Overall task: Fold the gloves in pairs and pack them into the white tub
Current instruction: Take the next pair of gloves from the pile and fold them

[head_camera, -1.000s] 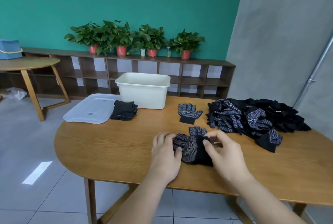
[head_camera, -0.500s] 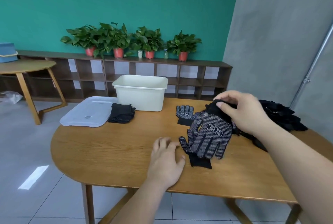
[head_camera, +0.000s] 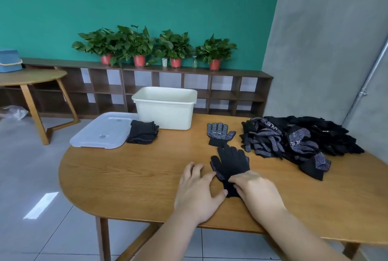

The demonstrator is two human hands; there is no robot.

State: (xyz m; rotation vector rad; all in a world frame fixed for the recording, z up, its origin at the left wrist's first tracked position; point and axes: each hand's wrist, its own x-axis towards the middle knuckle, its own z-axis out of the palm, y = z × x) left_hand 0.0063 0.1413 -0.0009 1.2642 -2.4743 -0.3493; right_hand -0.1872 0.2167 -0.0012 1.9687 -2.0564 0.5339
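The left hand (head_camera: 197,189) lies flat on the round wooden table (head_camera: 126,176), fingers straight and spread, thumb touching the cuff of the black dotted knit glove (head_camera: 230,163). The glove's long axis runs away from the person, its fingers pointing toward the white plastic tub (head_camera: 163,113), which stands well apart. The right hand (head_camera: 259,190) rests bent fingers on the cuff; whether they pinch or press cannot be told.

Black glove (head_camera: 230,163) lies flat (white dots along its edge), white tub (head_camera: 165,113) upright behind it.

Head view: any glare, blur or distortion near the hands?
Head view: soft, even light; the only glare is on the floor tiles. Head view: black glove sharp, though its dark fabric shows little detail. Head view: wide-angle bowing at the edges; the pipe leans.
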